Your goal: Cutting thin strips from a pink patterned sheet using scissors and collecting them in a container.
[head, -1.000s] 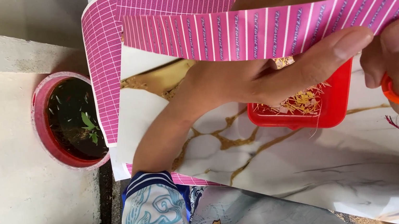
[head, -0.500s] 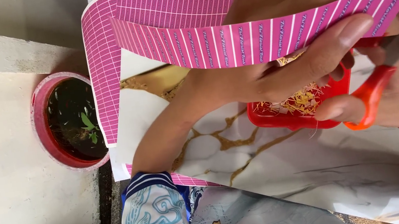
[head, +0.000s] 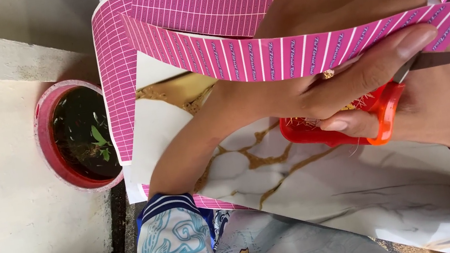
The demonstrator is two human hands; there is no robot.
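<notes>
Left hand (head: 323, 70) pinched a pink gridded paper strip (head: 285, 55), thumb below, fingers on top, holding it above the marble-patterned table (head: 329, 188). Right hand (head: 442, 106) gripped orange-handled scissors (head: 404, 91), blades at the strip's right end. Red tray (head: 303, 132) lay beneath; red-rimmed pot (head: 49, 141) stood well apart, left.

The paper strip (head: 309, 51) hides the left hand's (head: 312, 72) fingers and the scissors' (head: 408, 81) blade tips. The red tray (head: 309, 132) is mostly covered.
</notes>
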